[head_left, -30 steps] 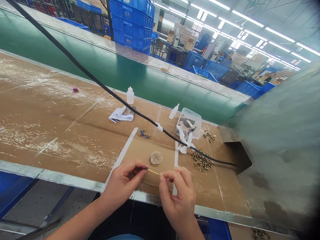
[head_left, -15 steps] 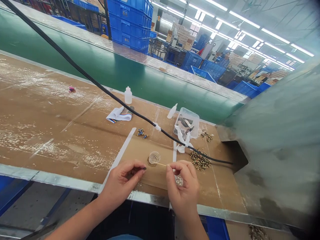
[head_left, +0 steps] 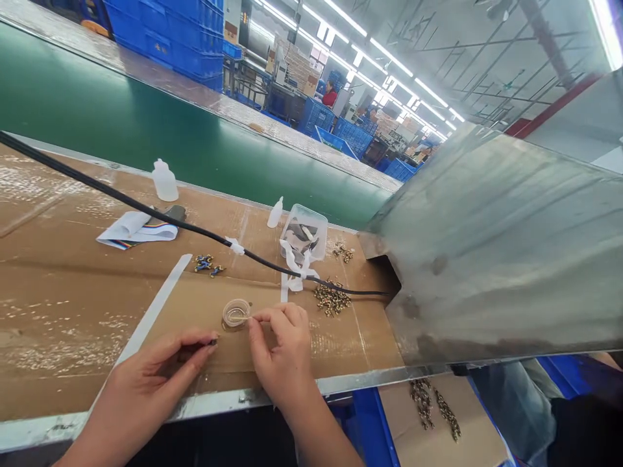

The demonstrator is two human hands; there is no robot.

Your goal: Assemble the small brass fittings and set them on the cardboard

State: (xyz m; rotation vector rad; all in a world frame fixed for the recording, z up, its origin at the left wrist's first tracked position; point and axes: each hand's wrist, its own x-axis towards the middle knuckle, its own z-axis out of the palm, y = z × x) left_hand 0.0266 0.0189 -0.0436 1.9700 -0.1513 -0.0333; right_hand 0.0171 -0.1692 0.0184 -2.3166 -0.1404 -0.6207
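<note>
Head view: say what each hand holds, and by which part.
Right hand: a thin stick, by the end away from the cup. Left hand: a small dark piece; gripped part unclear.

No text, label or number can be read. Beyond the green belt (head_left: 170, 120), the blue crates (head_left: 187, 32) bear a small mark (head_left: 160, 47), too blurred to decipher.
</note>
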